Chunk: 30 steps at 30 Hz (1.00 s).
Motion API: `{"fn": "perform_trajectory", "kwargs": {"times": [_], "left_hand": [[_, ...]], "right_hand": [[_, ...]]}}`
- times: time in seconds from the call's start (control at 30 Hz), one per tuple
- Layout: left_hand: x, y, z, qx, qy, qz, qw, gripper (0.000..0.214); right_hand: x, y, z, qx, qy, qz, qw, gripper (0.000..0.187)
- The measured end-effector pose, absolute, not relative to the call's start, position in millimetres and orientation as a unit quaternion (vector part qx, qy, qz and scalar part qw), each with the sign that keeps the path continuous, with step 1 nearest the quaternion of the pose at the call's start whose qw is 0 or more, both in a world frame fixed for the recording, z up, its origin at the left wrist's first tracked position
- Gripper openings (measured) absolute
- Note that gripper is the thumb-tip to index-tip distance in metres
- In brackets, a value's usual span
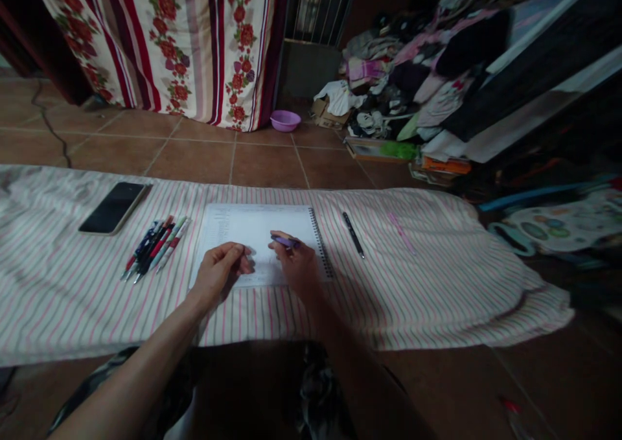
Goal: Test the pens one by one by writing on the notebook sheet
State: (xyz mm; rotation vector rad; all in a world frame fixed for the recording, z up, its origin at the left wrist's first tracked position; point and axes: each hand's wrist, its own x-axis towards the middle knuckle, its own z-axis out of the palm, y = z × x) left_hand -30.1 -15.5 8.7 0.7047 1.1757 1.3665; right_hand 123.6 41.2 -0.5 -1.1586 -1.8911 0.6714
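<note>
- Striped cloth (437, 284), pale with pink and grey lines, spreads beneath the grip and well out to both sides of it.
- Above it, the purple pen (285, 240) sits in the right hand (300, 266), with the fingers closed around it; I cannot tell whether its tip touches the paper.
- Directly under the grip lies a notebook (257, 223), white page facing up, with faint marks down its left side that are too small to read.
- Just right of the grip runs the notebook's dark spiral binding (321, 242).
- Left of the grip, also over the page, the left hand (218, 265) has thumb and forefinger drawn together; whether anything is pinched there cannot be told.
- Farther right of the grip lies a black pen (353, 234), slantwise, then a thin pink item (402, 232) like a pen.
- Farther left, past the left hand, is a cluster of pens (155, 249), and beyond that a dark-screened phone (115, 208).
- Ahead of the grip, past the cloth, are brown floor tiles (194, 155), a purple basin (286, 121) and a flowered curtain (194, 45).
- Ahead and to the right is a heap of clothes (418, 70).
</note>
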Motion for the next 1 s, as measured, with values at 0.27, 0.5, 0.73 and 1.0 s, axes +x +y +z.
{"fn": "perform_trajectory", "kwargs": {"times": [0.27,0.5,0.73,1.0], "left_hand": [[-25,-13,3,0.317,0.47,0.523,0.636,0.032],[-19,-14,2,0.331,0.495,0.514,0.617,0.037],[-19,-15,2,0.309,0.485,0.517,0.634,0.031],[-23,-16,6,0.322,0.495,0.517,0.619,0.028]], "right_hand": [[120,37,-5,-0.384,-0.856,0.113,0.326,0.036],[115,30,-5,-0.358,-0.876,0.133,0.294,0.039],[123,40,1,-0.433,-0.826,0.134,0.335,0.039],[165,68,-10,-0.567,-0.755,0.108,0.311,0.019]]}}
